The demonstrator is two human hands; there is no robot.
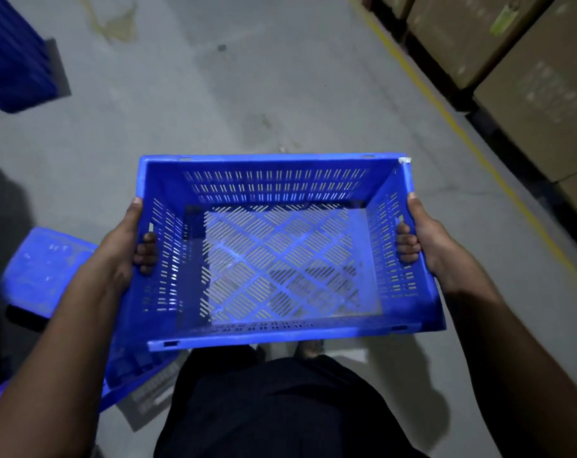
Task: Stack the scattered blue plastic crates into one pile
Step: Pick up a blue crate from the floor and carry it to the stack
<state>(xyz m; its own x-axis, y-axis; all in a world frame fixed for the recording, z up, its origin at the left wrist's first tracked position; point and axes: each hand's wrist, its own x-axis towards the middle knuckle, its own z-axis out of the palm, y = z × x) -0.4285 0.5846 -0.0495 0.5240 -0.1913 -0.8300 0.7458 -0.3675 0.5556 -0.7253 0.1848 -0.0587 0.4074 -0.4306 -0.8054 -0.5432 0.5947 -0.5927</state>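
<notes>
I hold a blue slotted plastic crate level in front of my body, open side up and nothing inside. My left hand grips its left wall, fingers curled through the handle slot. My right hand grips the right wall the same way. Another blue crate lies on the floor at my lower left, bottom side up. Part of a further blue crate shows under my left forearm. A tall blue stack or crate stands at the top left, blurred.
Grey concrete floor stretches ahead. A yellow floor line runs along the right, with stacked cardboard boxes on dark pallets behind it. My legs in dark trousers are below the crate.
</notes>
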